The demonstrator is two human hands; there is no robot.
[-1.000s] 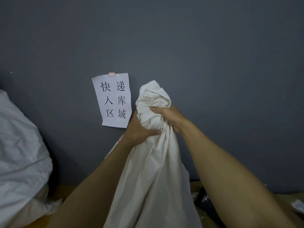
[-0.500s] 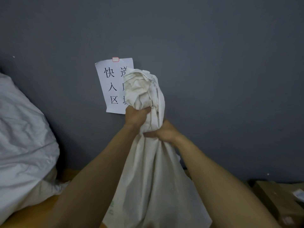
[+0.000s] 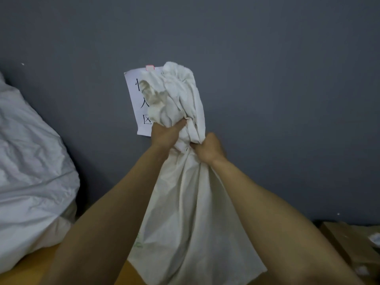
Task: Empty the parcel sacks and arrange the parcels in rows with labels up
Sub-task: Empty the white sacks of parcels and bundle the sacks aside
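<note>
Hauled more of the sack [image 3: 185,212] up since a second ago, now hiding half the wall sign [image 3: 134,103]. Gripping the neck with left hand [image 3: 164,134], pinching cloth just below with right hand [image 3: 207,150]. Hangs limp over the table's [image 3: 26,272] near edge, so probably emptied.

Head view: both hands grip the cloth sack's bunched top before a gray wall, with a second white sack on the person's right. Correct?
No: the head view shows the second white sack on the person's left. The left hand and right hand do grip the cloth sack by its bunched top before the gray wall.
</note>
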